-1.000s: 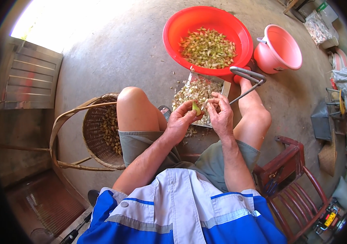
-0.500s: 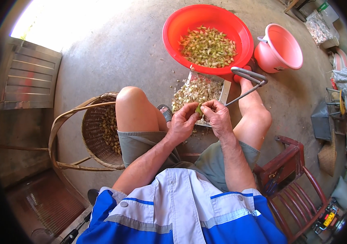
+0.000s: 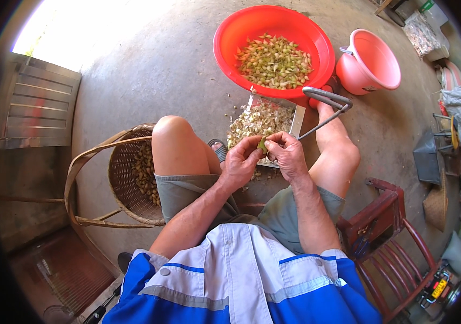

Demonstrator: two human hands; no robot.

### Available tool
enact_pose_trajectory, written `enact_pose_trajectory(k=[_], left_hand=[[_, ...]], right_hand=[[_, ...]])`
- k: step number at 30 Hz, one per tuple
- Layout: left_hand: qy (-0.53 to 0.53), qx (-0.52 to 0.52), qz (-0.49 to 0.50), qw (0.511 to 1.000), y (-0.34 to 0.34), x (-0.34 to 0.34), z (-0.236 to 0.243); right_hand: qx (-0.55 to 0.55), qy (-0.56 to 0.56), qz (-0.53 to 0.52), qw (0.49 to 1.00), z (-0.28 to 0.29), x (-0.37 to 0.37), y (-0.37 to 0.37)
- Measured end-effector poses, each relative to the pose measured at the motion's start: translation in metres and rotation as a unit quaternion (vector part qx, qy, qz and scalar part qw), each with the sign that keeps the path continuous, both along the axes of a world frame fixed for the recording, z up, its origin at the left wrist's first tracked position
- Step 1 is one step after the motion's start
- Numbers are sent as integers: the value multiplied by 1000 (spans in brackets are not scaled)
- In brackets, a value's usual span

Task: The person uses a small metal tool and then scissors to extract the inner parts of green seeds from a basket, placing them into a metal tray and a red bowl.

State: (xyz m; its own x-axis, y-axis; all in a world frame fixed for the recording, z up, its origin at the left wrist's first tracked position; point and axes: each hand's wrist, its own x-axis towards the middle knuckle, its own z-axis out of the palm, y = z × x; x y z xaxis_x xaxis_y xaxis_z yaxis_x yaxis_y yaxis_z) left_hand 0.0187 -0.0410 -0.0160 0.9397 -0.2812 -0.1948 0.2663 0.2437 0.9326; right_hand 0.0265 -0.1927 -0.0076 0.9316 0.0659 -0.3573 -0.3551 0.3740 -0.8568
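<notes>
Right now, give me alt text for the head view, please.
A person's left hand and right hand pinch a small green bulb over a shallow tray of pale scraps. Beyond it stands a red basin of greenish bulbs, with a pink bucket to its right; a wicker basket of brownish pieces stands by the left knee.

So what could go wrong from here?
The small green piece is pinched between the fingertips of the left hand and right hand; it might slip and get lost among the pale scraps in the pan.

The bent metal handle rises close by the right leg, so a knock could spill scraps.

The woven basket sits right beside the left knee and might get bumped.
</notes>
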Motion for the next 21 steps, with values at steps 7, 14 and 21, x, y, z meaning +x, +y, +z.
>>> enact_pose_trajectory(k=[7,14,21], left_hand=[[-32,7,-2,999,2,-3,-5],[-17,16,1,1000,1,-2,-8],[-21,14,0,1000,1,0,-6]], right_hand=[[106,31,10,994,-3,0,-6],[103,42,-1,994,-4,-1,-4],[22,1,3,1000,-5,-2,-2]])
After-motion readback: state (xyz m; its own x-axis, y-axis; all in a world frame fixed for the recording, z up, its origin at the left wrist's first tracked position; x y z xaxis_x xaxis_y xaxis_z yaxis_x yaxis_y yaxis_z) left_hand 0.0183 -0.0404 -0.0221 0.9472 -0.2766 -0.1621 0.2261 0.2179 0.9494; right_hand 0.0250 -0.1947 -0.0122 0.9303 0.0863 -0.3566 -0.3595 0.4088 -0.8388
